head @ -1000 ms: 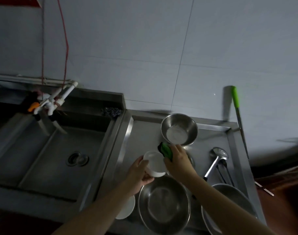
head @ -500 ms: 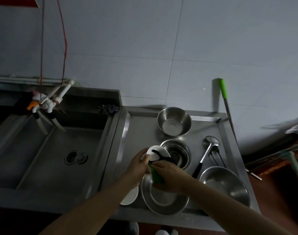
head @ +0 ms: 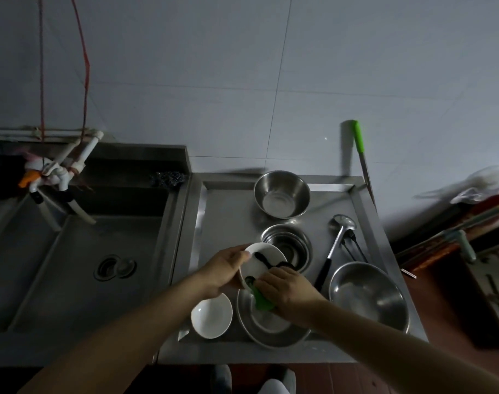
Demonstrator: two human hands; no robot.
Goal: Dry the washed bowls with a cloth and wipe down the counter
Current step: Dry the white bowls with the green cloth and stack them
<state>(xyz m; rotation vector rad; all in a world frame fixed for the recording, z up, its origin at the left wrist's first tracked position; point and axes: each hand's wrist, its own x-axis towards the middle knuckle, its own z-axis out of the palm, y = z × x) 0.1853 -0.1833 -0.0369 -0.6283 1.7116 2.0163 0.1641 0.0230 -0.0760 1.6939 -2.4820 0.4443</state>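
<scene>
Over the counter (head: 222, 223), hands around white bowl (head: 261, 261)

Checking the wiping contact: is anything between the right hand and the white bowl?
Only the green cloth, which the right hand presses against the white bowl; the left hand holds the bowl's rim.

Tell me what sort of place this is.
Most likely a plain kitchen washing-up area: a deep steel sink with a tap on the left, a steel drainboard counter holding metal bowls and a ladle, and a tiled wall behind.
</scene>
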